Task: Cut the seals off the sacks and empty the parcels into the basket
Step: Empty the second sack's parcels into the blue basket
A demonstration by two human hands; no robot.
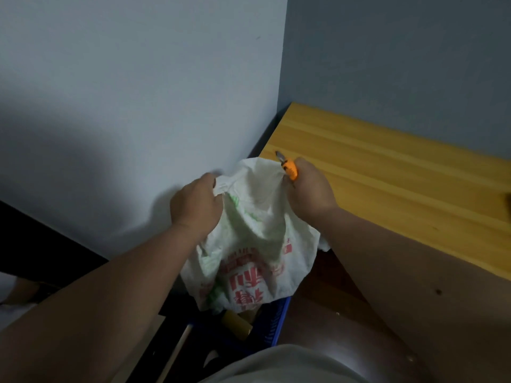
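So my left hand (pixel 195 205) has its fingers curled tight round one top corner of the white sack (pixel 257 244), and my right hand (pixel 311 189) pinches the other corner while also gripping an orange cutter (pixel 290 169), blade pointing up and away. The sack hangs between them, red and green print on it, its bottom dipping into the blue basket (pixel 276 324). A yellowish roll (pixel 237 324) sits in there. Wooden desk (pixel 401 172) on my right.
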